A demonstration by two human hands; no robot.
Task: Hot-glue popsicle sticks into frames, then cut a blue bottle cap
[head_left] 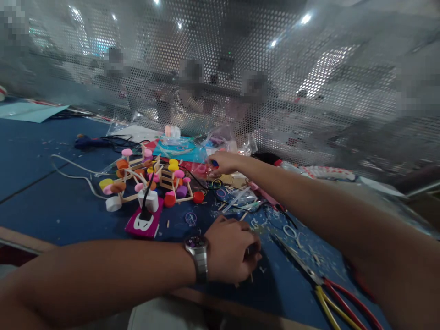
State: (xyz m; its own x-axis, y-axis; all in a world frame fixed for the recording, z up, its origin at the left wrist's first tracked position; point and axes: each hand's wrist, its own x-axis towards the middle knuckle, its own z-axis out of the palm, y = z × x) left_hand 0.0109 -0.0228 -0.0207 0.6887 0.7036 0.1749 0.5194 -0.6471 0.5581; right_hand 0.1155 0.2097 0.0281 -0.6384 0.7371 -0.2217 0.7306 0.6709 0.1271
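My left hand (233, 250), with a metal watch (198, 256) on its wrist, is low over the blue table near its front edge. Its fingers curl inward round something I cannot make out. Farther back, my right hand (222, 164) reaches among clear plastic bags, its fingers bent round something small and dark, too hidden to name. Left of both hands stand stick frames (167, 176) with colourful round pieces. A magenta power socket block (146, 222) with a white plug (148, 200) sits in front of them.
Long-nosed pliers (311, 275) with red and yellow handles lie at the right front. Scissors (292, 233), rubber bands (190, 218) and scraps are scattered about. A white cable (74, 176) loops at the left. Perforated mesh (220, 59) rises behind the table, with people beyond.
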